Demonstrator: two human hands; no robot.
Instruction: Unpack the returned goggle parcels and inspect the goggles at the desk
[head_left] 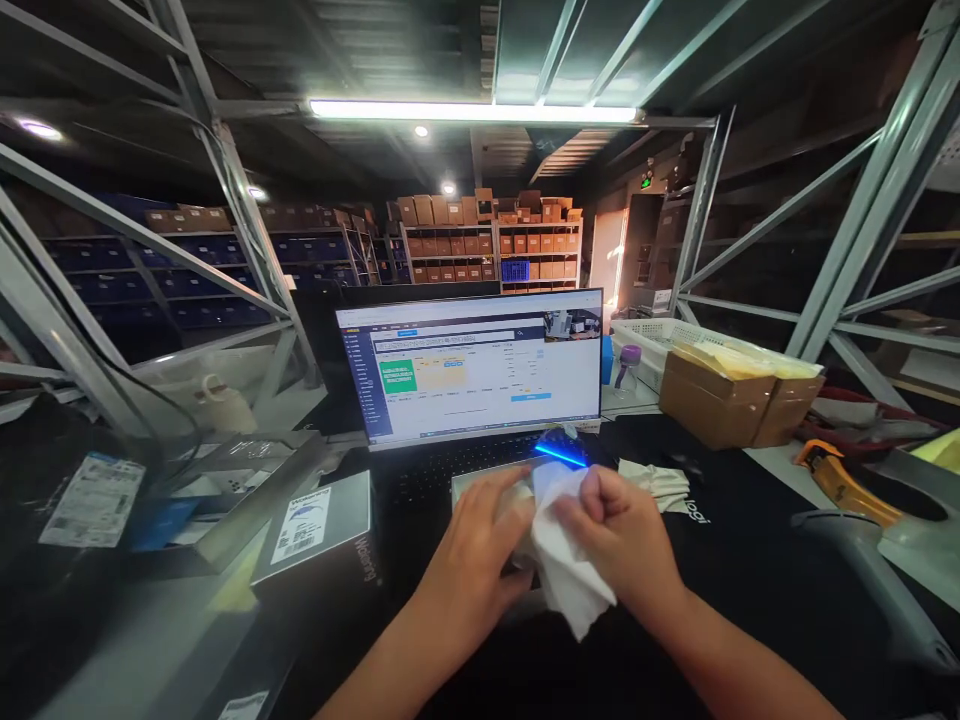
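Note:
My right hand (626, 535) is closed in a pinch on a crumpled white tissue (574, 580), which hangs down between my two hands. My left hand (480, 535) curls, thumb underneath, around something mostly hidden by the fingers and the tissue. A pale grey edge (463, 485) shows just past its fingers. A glowing blue light strip (561, 455) lies right behind the tissue, near the dark keyboard (442, 475). To the left of my left hand stands a grey and black box (330, 530) with a white barcode label on top.
A lit monitor (472, 370) stands behind the keyboard. Off-white gloves (656, 485) lie on the black mat (727, 570). Cardboard boxes (716, 400), a white basket (652, 340) and a yellow-orange tool (844, 480) are on the right. An open grey box (240, 530) is on the left.

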